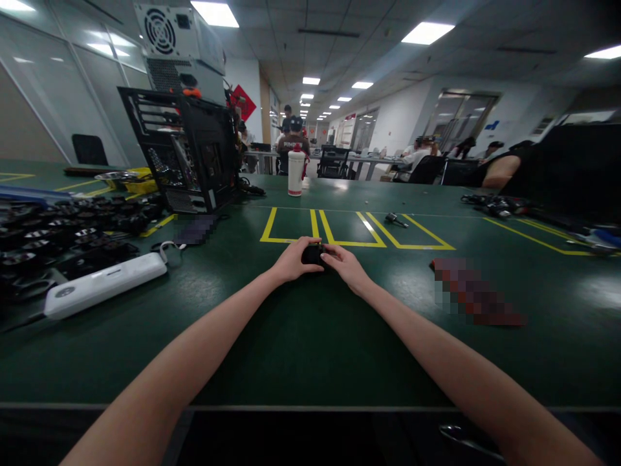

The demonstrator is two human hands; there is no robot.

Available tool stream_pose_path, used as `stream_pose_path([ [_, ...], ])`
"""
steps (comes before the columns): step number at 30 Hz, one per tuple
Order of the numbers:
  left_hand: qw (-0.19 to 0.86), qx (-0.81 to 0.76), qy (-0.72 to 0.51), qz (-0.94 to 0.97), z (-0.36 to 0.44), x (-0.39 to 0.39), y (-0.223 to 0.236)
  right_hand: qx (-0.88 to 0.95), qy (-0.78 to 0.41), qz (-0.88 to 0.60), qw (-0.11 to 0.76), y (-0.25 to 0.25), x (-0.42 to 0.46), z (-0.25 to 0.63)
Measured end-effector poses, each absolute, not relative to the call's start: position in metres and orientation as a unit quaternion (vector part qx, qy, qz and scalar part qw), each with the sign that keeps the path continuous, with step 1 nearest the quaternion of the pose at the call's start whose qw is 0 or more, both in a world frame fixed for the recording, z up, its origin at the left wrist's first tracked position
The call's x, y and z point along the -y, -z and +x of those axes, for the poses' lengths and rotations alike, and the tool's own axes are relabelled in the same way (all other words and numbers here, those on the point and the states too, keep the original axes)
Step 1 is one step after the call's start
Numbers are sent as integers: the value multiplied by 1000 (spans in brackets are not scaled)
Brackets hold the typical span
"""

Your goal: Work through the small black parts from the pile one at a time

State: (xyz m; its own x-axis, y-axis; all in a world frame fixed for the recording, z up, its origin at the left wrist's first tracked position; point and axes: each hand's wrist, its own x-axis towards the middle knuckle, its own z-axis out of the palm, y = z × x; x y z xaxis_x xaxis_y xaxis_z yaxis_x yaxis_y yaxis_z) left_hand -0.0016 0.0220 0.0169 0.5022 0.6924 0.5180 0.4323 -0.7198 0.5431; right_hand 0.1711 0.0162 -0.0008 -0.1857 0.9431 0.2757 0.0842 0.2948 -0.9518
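Note:
Both of my hands meet over the green table, just in front of the yellow tape boxes. Between them is a small black object (pixel 313 254), too dark and small to name. My left hand (pixel 295 259) curls around its left side, thumb low and fingers over the top. From the right, the fingertips of my right hand (pixel 345 264) pinch its edge. Beyond them, a small dark part with a metal end (pixel 396 220) lies inside the right-hand tape box. The underside of the black object is hidden.
At left stand an open computer case (pixel 189 155) with power supplies on top, a white power strip (pixel 107 285) and a heap of black parts (pixel 72 226). A white bottle (pixel 295 173) is straight ahead. A red-edged flat item (pixel 475 294), blurred, lies right. Several people sit beyond.

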Motion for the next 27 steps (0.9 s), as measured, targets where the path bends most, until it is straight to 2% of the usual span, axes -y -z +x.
stream_pose_path([
  [5, 192, -339, -381, 839, -1, -24, -16, 652, -453, -347, 500, -2, -7, 172],
  [11, 211, -340, -378, 835, 0, -24, -17, 650, -418, -377, 510, -3, -9, 171],
  [20, 247, -414, -326, 813, 4, -53, -13, 693, -258, -527, 419, 5, -24, 182],
  [27, 182, -432, -342, 815, 12, -56, 0, 720, -190, -551, 375, 3, -20, 184],
])
